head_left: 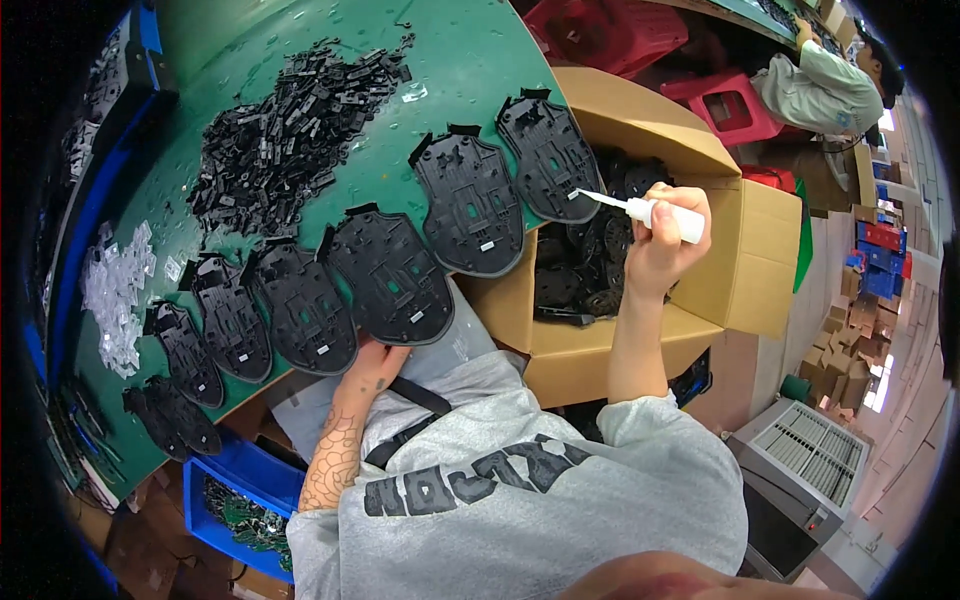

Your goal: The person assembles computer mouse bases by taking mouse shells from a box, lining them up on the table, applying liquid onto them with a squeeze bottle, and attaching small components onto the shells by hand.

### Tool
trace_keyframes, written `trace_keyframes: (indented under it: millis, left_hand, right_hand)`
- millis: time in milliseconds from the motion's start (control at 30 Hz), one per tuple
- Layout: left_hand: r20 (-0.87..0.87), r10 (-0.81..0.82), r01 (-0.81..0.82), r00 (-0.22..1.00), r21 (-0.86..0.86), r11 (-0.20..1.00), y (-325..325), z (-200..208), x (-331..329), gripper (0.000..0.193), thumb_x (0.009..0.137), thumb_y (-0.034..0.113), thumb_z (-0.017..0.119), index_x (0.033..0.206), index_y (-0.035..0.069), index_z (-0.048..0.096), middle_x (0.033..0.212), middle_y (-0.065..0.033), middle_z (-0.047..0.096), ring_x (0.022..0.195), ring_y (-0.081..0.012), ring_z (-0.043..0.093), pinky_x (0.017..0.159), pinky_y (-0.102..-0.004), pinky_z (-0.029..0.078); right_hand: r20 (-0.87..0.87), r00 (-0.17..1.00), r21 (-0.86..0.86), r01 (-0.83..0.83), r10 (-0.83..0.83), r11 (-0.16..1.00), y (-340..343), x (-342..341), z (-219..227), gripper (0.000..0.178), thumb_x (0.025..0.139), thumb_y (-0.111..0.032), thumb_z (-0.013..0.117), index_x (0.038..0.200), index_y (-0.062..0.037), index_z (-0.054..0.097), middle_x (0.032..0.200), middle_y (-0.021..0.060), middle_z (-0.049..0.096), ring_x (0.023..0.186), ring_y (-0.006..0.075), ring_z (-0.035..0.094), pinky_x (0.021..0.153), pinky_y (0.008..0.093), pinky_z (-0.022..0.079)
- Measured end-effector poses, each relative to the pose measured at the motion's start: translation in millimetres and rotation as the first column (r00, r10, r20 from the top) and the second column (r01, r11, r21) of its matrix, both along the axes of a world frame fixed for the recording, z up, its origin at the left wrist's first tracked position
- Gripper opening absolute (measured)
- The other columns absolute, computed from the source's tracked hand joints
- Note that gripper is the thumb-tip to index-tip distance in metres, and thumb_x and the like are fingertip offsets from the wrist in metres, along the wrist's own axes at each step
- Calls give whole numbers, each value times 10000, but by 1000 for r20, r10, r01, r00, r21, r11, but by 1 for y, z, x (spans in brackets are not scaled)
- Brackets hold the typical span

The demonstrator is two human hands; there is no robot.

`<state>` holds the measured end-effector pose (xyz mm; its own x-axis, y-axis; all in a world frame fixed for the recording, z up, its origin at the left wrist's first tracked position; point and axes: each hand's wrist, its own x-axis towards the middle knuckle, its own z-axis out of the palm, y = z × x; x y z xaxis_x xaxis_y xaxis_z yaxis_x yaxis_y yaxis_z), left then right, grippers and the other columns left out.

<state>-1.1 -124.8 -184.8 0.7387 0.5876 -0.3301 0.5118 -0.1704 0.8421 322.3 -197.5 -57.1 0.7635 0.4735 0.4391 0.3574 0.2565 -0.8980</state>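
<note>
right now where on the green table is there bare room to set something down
The green table is mostly bare right of the heap of small black parts, beyond the black shells, save clear scraps. Another patch lies between that heap and the blue-edged rack. Shells crowd the near edge.

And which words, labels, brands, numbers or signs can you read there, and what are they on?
Grey shirt: large dark lettering across it, legible at least in part; I won't copy wording.
Black shells: small white patches, too small to read.
White bottle in the right hand: no print visible.
</note>
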Motion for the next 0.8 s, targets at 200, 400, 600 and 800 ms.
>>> trace_keyframes:
  millis: [200,400,600,800]
  left_hand:
    - [-50,22,-22,998,-2,1000,-1,-6,-3,297,881,307,542,880,30,653,738,-44,651,639,-142,594,616,-292,471]
    - [-20,52,-53,998,-64,997,0,5,1,317,879,317,549,884,17,651,732,-48,651,633,-144,596,609,-297,472]
    - [-84,22,-37,996,-172,984,2,9,1,301,839,242,571,1025,10,622,1019,-165,631,967,-313,583,857,-370,429]
    - [-14,36,-38,999,-119,992,2,10,2,276,822,223,582,1009,27,636,1003,-162,634,952,-311,587,849,-374,431]
  right_hand:
    - [42,999,3,-21,21,1000,-1,0,3,82,763,-63,567,762,3,518,582,8,450,475,48,367,433,193,257]
    - [70,997,10,-20,19,1000,1,-2,5,75,754,-46,566,767,9,516,583,5,438,501,60,369,469,205,267]
    - [91,995,5,-29,29,1000,1,-3,8,81,747,-38,575,765,10,512,603,9,448,529,66,375,493,207,275]
    - [88,996,-1,-25,25,1000,2,-4,9,85,741,-38,584,758,5,513,620,15,458,542,68,377,495,208,278]
